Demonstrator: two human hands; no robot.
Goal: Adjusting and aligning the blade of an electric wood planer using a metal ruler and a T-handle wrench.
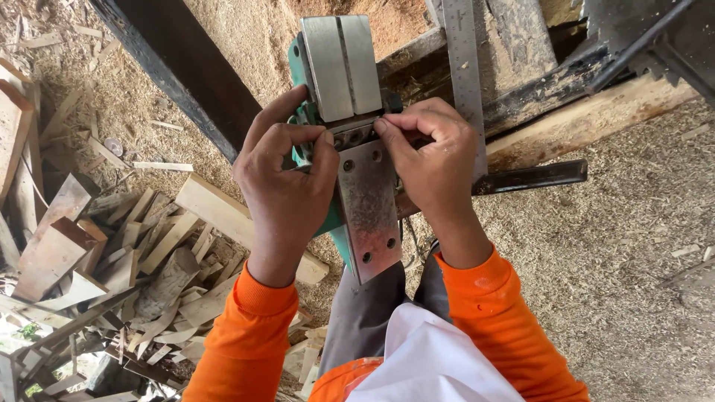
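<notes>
Planer (pixel 350 112) upside down on my lap, sole up. Left hand (pixel 287 186) clenched on its green body; right hand (pixel 436 160) pinching at blade slot. Adjusting blade; needs steady fingertips.

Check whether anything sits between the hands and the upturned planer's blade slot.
Nothing visible does. The left hand and right hand already grip the green planer, fingertips meeting at the blade slot between its metal base plates.

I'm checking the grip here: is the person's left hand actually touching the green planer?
Touching. The head view shows the left hand wrapped around the green planer, its fingers pressed on the metal base.
</notes>
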